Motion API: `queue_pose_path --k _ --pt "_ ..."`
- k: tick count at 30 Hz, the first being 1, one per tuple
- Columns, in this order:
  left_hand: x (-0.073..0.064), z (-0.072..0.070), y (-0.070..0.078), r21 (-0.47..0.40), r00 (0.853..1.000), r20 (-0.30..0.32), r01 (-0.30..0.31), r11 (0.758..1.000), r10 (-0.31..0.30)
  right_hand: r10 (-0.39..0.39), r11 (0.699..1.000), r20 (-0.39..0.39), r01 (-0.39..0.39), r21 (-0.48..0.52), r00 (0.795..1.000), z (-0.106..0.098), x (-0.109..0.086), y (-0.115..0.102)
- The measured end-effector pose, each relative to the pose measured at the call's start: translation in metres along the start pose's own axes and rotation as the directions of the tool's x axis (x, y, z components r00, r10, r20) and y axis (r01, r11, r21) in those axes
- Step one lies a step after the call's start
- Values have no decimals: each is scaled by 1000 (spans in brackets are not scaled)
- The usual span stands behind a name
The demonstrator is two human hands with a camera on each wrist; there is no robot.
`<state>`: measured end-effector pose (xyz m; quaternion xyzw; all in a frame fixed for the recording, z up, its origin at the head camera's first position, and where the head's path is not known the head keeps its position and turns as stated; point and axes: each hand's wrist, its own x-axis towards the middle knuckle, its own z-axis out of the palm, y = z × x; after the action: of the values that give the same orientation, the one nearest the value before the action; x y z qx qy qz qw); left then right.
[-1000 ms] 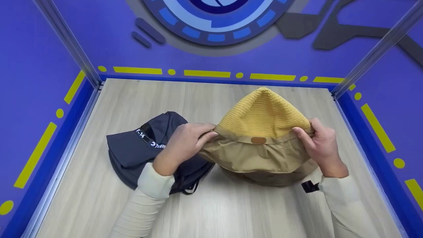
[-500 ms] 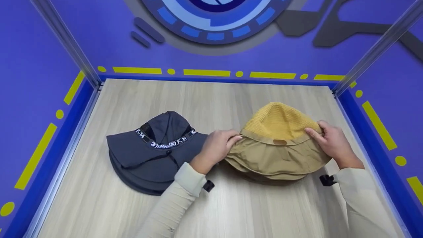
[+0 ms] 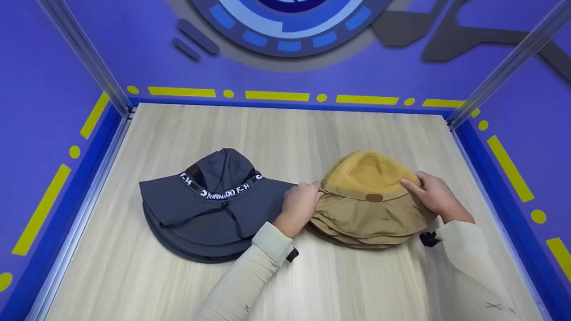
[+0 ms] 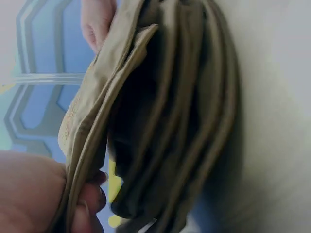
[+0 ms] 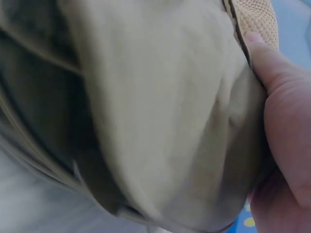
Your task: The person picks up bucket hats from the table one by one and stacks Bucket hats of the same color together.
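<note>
A hat with a yellow knit crown and a khaki folded brim is at the right of the table, a small brown patch on its band. My left hand pinches its left edge, where crown and brim meet. On the opposite side my right hand grips the hat, thumb over the band. Layered brim edges hang below the pinched fold in the left wrist view. To the left lies a dark grey hat with a "TORNADO F-14" lettered band, its right brim tip right behind my left hand.
The wood-patterned table is bounded by blue panels at the back and both sides. Metal posts stand at the back corners. A black device shows at the right cuff.
Both hands have carried the yellow and khaki hat rightward and lowered it toward the table. Its crown has sunk from a tall peak to a rounder shape. The grey hat's band is now uncovered.
</note>
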<state>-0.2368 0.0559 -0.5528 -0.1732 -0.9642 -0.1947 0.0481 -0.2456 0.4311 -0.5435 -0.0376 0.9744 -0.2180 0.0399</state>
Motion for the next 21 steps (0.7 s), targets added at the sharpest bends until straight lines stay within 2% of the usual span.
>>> queue_pose_path --k 3,6,9,12,15,18,20,21 --pt "0 6 1 45 1000 -9 17 999 -17 1 1000 10 -1 -9 1000 8 3 2" --pt "0 8 2 34 999 -1 45 998 -44 -3 1000 -17 2 -22 1000 14 4 3" --pt "-2 6 2 -29 998 -7 56 998 -56 32 999 -57 -34 -40 998 14 2 -2" --pt "-8 1 -1 -117 998 -50 24 993 -30 76 996 -129 -81 -38 989 13 -3 -14" --pt "-16 -7 -7 -179 992 -125 -38 983 16 47 998 -264 -54 -21 963 14 -8 -33" --pt "-26 -19 -16 -202 980 -189 -98 974 60 -43 999 -420 41 -14 906 20 -12 -57" --pt "-33 -29 -25 -200 978 -196 -110 974 70 -103 994 -457 103 -26 884 26 -14 -73" --pt "-36 -35 -30 -188 981 -182 -106 976 72 -127 991 -443 130 -23 887 30 -14 -81"
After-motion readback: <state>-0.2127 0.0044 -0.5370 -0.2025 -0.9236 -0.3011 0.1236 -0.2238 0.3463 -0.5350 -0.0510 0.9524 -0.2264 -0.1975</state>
